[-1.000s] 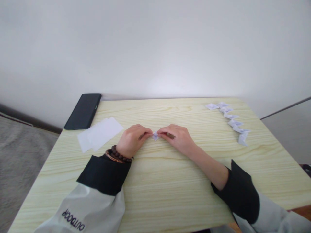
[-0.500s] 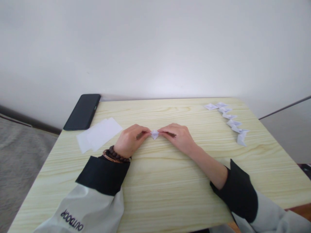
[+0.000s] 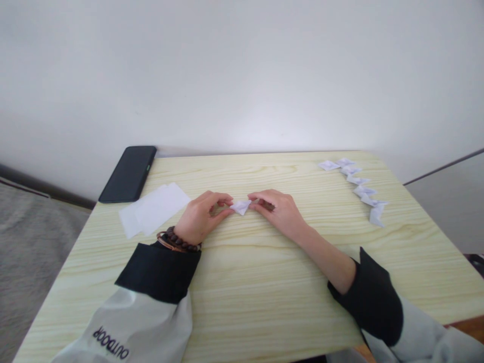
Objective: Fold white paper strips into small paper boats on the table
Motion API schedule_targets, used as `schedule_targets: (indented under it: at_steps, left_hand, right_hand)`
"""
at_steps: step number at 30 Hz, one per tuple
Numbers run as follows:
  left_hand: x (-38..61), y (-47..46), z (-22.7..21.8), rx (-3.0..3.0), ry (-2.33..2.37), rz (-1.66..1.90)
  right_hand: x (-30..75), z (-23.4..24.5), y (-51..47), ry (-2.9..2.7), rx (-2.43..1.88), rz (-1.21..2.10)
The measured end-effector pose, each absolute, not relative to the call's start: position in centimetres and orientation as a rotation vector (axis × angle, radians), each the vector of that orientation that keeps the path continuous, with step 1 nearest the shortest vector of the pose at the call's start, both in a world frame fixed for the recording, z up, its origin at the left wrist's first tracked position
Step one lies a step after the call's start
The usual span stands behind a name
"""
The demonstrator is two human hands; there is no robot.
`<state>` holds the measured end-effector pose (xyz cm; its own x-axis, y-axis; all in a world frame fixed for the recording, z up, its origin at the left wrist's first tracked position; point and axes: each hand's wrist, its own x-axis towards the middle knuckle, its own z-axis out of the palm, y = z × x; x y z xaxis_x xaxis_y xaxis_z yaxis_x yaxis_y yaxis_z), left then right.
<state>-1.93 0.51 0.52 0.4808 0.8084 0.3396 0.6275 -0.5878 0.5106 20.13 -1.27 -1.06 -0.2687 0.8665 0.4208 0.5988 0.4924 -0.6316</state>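
A small folded white paper boat [image 3: 241, 207] is between my two hands over the middle of the table. My left hand [image 3: 204, 214] has its thumb and fingertips at the boat's left point, holding it loosely. At the right point, the thumb and forefinger of my right hand [image 3: 278, 209] hold it in the same light way. The boat's pointed ends and its centre fold show between the fingertips. Whether its underside touches the wood cannot be made out.
White paper sheets [image 3: 155, 209] lie overlapping to the left, beside a black phone [image 3: 128, 174] at the table's back left corner. Several folded paper boats [image 3: 365, 190] form a curved row at the right. A pale wall [image 3: 242, 75] rises behind the wooden table [image 3: 260, 302].
My fingers have loosened from a tight pinch and moved slightly apart, toward the boat's ends. More of the paper boat shows, and it looks wider.
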Motion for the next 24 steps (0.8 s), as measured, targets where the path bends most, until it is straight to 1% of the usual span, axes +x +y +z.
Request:
schedule_targets:
  at_steps: [5,14,19,24]
  left_hand:
    - [-2.15,0.68,0.49,2.457,1.196,0.806]
    - [-2.07,0.66,0.30,2.510,1.088,0.947]
    - [-1.93,0.39,0.73,2.471,1.120,1.058]
    - [-1.82,0.30,0.89,2.468,1.150,1.101]
  right_hand:
    - [20.17,-1.02,-1.11,-1.991,-1.162,0.444]
    - [20.08,-0.85,-1.37,-2.000,-1.068,0.411]
    - [20.07,-0.68,-1.55,-1.946,-1.017,0.334]
    - [20.03,-0.78,-1.55,-1.941,-1.000,0.355]
